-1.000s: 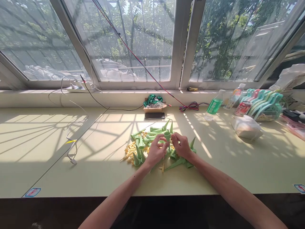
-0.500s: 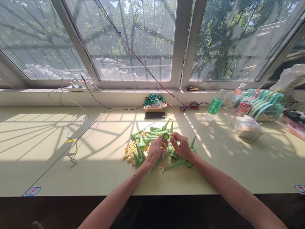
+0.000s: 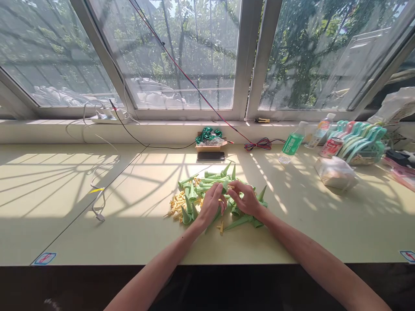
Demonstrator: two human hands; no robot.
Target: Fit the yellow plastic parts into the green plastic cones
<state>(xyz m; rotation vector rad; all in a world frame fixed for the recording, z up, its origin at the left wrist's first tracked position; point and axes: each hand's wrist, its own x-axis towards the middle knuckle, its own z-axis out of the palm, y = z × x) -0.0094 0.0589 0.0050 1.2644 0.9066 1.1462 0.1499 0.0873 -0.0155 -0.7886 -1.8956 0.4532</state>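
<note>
Head view. The left third of the table [image 3: 48,194] is open sunlit top. Only a white cable [image 3: 97,203] trails across it from the power strip [image 3: 104,115] on the sill, and a sticker [image 3: 44,258] sits at the near edge.

At centre, small yellow parts [image 3: 177,206] lie touching the left side of a pile of green cones [image 3: 199,186]. The left hand [image 3: 212,205] is over the pile, fingers curled shut around one cone [image 3: 225,185] held just above the heap. The right hand [image 3: 247,199] meets it, thumb and forefinger pinched on that cone's wide end. I can't tell whether a small part is between them. A strip of clear table runs between the pile and the near edge.

Behind the pile, a phone [image 3: 210,156] and a small box [image 3: 207,144] sit against the sill. A red-black wire [image 3: 259,144] is coiled just to their right.

The right side is crowded along the back edge with a bottle [image 3: 291,146], a can [image 3: 330,147], a white bag [image 3: 335,172] and hangers [image 3: 359,138]. The near right of the table is open, with another sticker [image 3: 408,255] at the edge.
</note>
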